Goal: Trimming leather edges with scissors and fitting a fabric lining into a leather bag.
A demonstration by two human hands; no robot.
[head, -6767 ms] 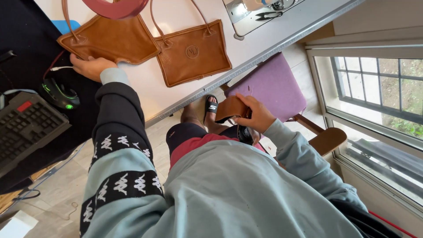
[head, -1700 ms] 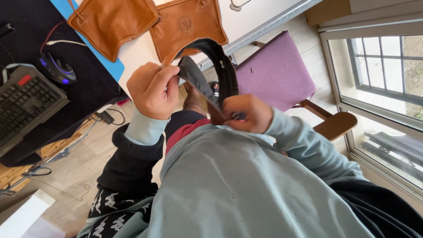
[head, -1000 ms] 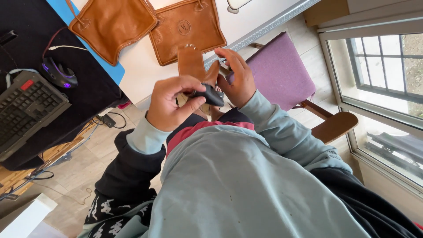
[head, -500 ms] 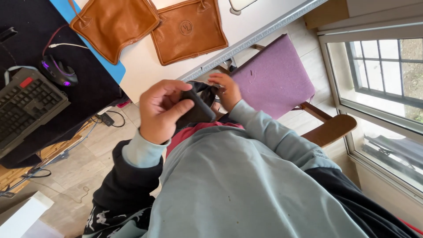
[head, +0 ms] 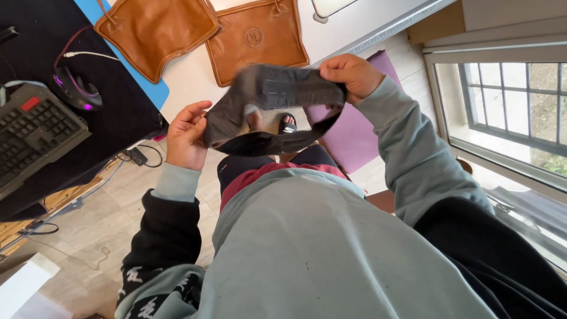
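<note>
Head view: closest is the person's grey-green top, filling the bottom of the picture. Just past it, the left hand [head: 186, 139] and the right hand [head: 351, 74] hold a dark strap [head: 269, 112] up in the air, over the lap. The left fingers are clamped on one end of the strap. The right fingers are clamped on the other end. The strap is pulled open into a wide loop between them, and a foot in a black sandal [head: 287, 121] shows through it.

It looks like the strap is now spread out, but it is not on anything yet.

Half a second ago the strap was bunched up small and both hands were close together. Now the hands are well apart.

Farther off sits a purple chair [head: 348, 133]. Beyond that, two brown bags [head: 207, 32] lie on the tabletop [head: 348, 26], beside a mouse [head: 74, 88] and keyboard [head: 32, 133].
</note>
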